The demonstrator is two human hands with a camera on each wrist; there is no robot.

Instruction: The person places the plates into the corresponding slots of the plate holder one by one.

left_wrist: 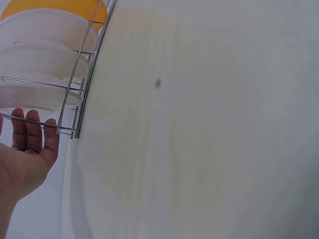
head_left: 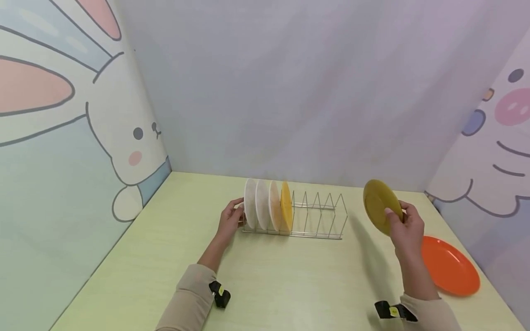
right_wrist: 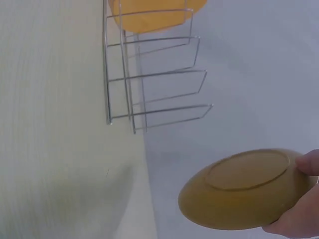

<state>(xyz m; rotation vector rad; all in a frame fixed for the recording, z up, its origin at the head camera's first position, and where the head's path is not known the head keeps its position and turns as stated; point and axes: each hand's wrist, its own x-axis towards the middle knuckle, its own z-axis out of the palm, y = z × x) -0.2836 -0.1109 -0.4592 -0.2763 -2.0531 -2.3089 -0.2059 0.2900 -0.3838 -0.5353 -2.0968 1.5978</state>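
Observation:
A wire dish rack (head_left: 316, 236) stands on the table. In its left part, two white plates (head_left: 250, 204), a pale peach plate (head_left: 274, 207) and a yellow plate (head_left: 286, 209) stand upright in a row. My left hand (head_left: 230, 220) grips the rack's left end, its fingertips (left_wrist: 33, 117) at the end wire beside the outermost white plate. Right of the rack, my right hand (head_left: 407, 230) holds an olive-yellow plate (head_left: 377, 204) in the air, pinched at its edge between thumb and fingers. The right wrist view shows its underside with a raised ring, apart from the rack.
An orange-red plate (head_left: 451, 266) lies flat at the table's right side, partly behind the right forearm. The rack's right slots (head_left: 319, 214) hold no plates. A plain curtain-like wall (head_left: 290, 92) closes off the back, and printed panels flank the table.

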